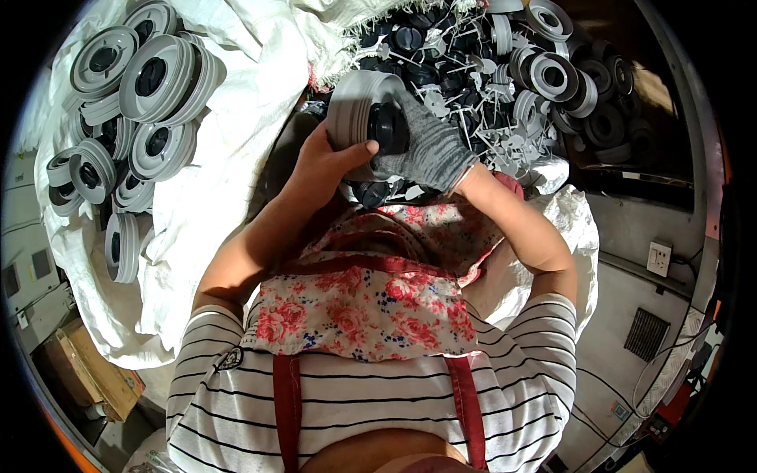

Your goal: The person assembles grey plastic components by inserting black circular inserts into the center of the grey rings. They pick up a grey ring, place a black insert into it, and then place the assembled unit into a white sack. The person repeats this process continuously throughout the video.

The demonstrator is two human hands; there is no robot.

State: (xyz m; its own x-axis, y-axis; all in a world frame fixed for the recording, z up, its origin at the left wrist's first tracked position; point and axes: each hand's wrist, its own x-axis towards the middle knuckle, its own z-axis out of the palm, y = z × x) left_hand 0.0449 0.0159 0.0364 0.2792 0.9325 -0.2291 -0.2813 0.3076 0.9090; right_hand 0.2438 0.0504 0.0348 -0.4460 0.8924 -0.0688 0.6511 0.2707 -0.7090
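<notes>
Both hands hold a grey ribbed plastic cap (pixel 351 106) above my lap, tilted so its open side faces right. My bare left hand (pixel 327 162) wraps its lower left side, with the thumb lying at the rim. A black round insert (pixel 385 128) shows in the middle of the cap. From the right, my right hand (pixel 432 146) in a grey knitted glove grips the cap's far and near edges; its fingertips are partly hidden. Just beyond lies a heap of black round plastic parts (pixel 408 39) mixed with small white stemmed pieces (pixel 497 146).
At the left, several grey caps with black centres (pixel 150 77) are piled on a white woven sack (pixel 244 87). More grey rings (pixel 552 76) lie at the far right beside darker rings (pixel 605 124). A cardboard box (pixel 95 370) stands low at the left; a wall socket (pixel 659 258) is at the right.
</notes>
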